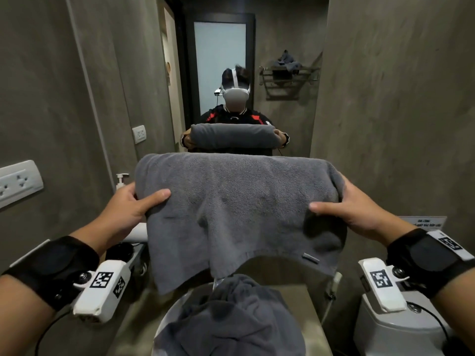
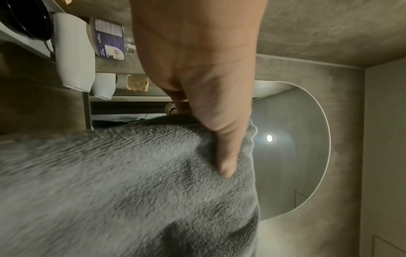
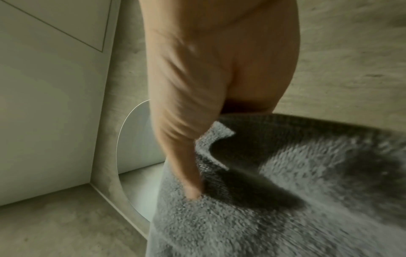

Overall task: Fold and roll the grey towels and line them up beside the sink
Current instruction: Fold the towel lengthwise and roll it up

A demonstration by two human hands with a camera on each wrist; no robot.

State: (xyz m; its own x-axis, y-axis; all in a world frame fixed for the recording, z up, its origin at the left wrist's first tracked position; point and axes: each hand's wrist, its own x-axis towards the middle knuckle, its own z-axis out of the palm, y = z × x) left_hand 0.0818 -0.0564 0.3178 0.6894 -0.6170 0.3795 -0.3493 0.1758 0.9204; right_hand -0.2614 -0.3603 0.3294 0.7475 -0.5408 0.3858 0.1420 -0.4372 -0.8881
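Note:
I hold a grey towel point(image 1: 239, 209) up in the air in front of me, folded over along its top edge so a flap hangs toward me. My left hand point(image 1: 140, 201) pinches its upper left corner, thumb on the near face and fingers behind. My right hand point(image 1: 341, 204) pinches the upper right corner the same way. In the left wrist view the thumb point(image 2: 226, 156) presses into the towel point(image 2: 123, 191). The right wrist view shows the thumb point(image 3: 191, 173) on the towel point(image 3: 285, 200). Another grey towel point(image 1: 231, 319) lies crumpled in the white sink point(image 1: 164, 327) below.
A mirror point(image 1: 246, 73) faces me, close above the concrete counter point(image 1: 303, 304). A soap pump point(image 1: 120, 179) and white cups point(image 2: 74, 52) stand at the left. A white toilet point(image 1: 390, 330) sits lower right. Concrete walls close in on both sides, with sockets point(image 1: 18, 182) on the left.

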